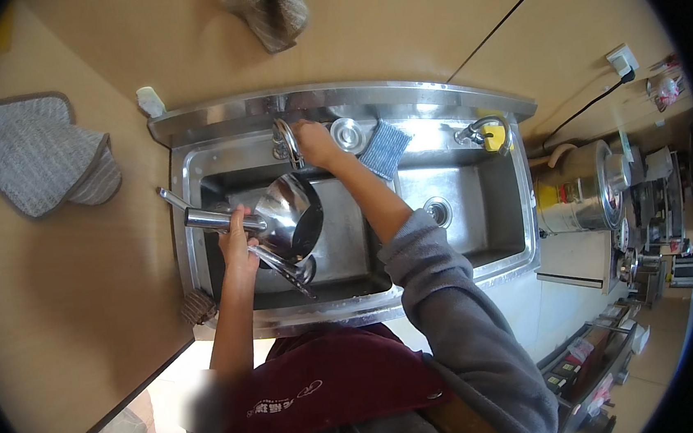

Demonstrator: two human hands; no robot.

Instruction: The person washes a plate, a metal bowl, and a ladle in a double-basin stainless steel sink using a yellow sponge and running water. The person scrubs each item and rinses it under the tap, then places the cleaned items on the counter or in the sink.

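My left hand [238, 241] grips the handle of a large metal ladle or scoop [284, 212], tilted over the left sink basin [341, 229]. Another long metal utensil [280, 268] slants from the same hand down into the basin, and a further metal handle [173, 197] sticks out behind it. At the left faucet [287, 142], my right hand [313, 143] has its fingers curled beside the tap base; what they touch is hidden. Right of that hand, a round metal lid or dish [348, 135] lies on the sink ledge, next to a folded blue striped cloth [385, 148].
The right basin [463, 206] has a drain and its own faucet [480, 130] with a yellow sponge [493, 138]. A brown cloth [198, 307] rests on the near left corner. Towels [47, 156] hang on the wall. A large metal pot [588, 186] stands at the right.
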